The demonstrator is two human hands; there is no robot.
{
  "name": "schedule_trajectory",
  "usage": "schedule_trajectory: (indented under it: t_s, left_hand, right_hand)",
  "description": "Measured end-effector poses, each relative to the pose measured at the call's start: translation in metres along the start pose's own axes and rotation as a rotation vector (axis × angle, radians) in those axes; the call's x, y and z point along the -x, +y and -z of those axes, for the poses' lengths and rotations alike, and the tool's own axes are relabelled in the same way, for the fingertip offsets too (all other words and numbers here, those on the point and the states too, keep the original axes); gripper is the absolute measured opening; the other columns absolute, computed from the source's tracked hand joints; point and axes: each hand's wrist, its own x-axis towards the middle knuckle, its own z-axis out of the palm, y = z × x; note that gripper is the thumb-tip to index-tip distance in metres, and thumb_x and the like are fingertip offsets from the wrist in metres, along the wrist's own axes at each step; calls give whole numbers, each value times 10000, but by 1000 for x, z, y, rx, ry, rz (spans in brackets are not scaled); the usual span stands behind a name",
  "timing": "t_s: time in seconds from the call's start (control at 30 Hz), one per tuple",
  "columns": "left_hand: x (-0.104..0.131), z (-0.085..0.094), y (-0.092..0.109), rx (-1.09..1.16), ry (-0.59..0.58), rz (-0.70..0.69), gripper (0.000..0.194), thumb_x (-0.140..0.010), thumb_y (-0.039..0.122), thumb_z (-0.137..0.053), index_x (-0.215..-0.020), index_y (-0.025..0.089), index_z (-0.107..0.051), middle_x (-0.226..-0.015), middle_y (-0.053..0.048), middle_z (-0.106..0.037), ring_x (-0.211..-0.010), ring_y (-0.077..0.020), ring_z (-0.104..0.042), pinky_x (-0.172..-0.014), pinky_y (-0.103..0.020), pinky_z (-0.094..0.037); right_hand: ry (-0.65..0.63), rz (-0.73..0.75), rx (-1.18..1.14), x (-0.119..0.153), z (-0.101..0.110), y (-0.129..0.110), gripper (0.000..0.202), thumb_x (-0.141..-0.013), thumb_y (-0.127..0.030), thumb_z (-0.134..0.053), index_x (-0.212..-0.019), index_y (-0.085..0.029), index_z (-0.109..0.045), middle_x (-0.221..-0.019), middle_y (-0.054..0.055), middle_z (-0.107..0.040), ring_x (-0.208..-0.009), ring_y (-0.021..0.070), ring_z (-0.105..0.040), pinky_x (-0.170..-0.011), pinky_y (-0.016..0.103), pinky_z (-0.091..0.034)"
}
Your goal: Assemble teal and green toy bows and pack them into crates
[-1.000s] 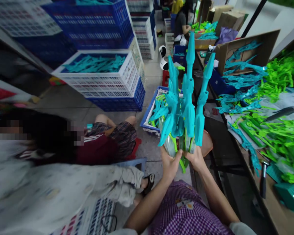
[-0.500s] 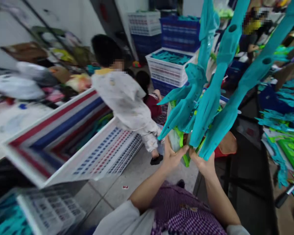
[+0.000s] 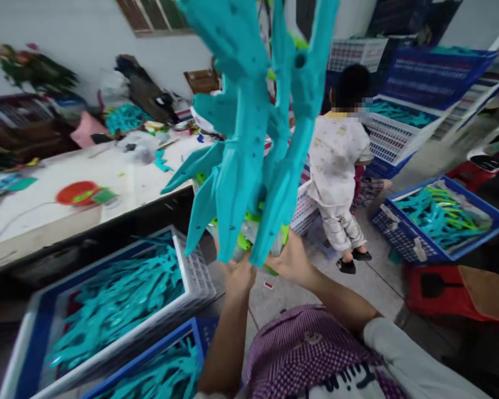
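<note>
Upright in front of me stands a bundle of long teal plastic pieces [image 3: 243,149], with bright green parts between them near the bottom. My left hand [image 3: 238,272] is closed round its lower end, the fingers partly hidden behind the pieces. On the other side of the same end, my right hand [image 3: 294,257] grips it too. Something whitish and see-through shows among the green parts, but I cannot make out what it is. The bundle's top runs out of view.
Left and below, a white crate [image 3: 191,260] and a blue crate [image 3: 197,338] hold teal pieces. A white table [image 3: 137,191] carries a red bowl [image 3: 77,192]. Right are a small person [image 3: 339,160], a blue crate [image 3: 436,260] and a red stool [image 3: 436,293].
My view has swung left, bringing the table and the filled crates into sight. The bundle has come round with me, both hands still holding its lower end.
</note>
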Motion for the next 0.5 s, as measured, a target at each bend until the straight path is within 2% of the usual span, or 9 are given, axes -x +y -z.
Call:
schedule_trajectory:
  t_s: [0.1, 0.17, 0.23, 0.37, 0.5]
  left_hand:
    - [-49, 33, 1, 82, 57, -18, 743, -491, 254, -851, -1186, 292, -591, -1046, 2, -712, -978, -218, -681, -859, -329, -560]
    - [-78, 47, -11, 138, 51, 52, 692, -502, 225, -821, -1156, 253, -594, -992, -2, -715, -855, -182, -685, -803, -293, -551]
    - [-105, 58, -31, 167, 69, 147, 655, -501, 217, -808, -1118, 230, -589, -930, 6, -708, -770, -153, -671, -747, -261, -536]
    - [-156, 74, -84, 139, 96, 323, 620, -449, 215, -815, -1021, 211, -575, -835, 19, -693, -724, -160, -666, -705, -264, -529]
    - [-197, 75, -130, 117, 53, 482, 548, -418, 224, -795, -922, 214, -579, -761, 20, -692, -678, -180, -668, -664, -286, -543]
  right_hand:
    - [-57, 18, 22, -37, -60, 10, 473, -627, -256, -667, -1089, -231, -567, -1010, 26, -714, -953, 241, -666, -873, 362, -556]
    - [-76, -37, 81, -63, -89, 23, 503, -620, -248, -658, -1115, -225, -570, -1025, 27, -720, -963, 248, -674, -878, 364, -552]
    - [-71, -129, 165, -87, -111, 42, 498, -615, -244, -664, -1106, -221, -587, -1023, 35, -729, -974, 261, -679, -895, 378, -547]
    - [-41, -281, 242, -130, -139, 88, 425, -616, -239, -667, -1038, -226, -623, -984, 35, -741, -957, 266, -688, -896, 395, -547]
    - [11, -394, 204, -163, -151, 134, 447, -621, -248, -682, -1064, -219, -631, -1020, 42, -748, -994, 271, -690, -904, 401, -545]
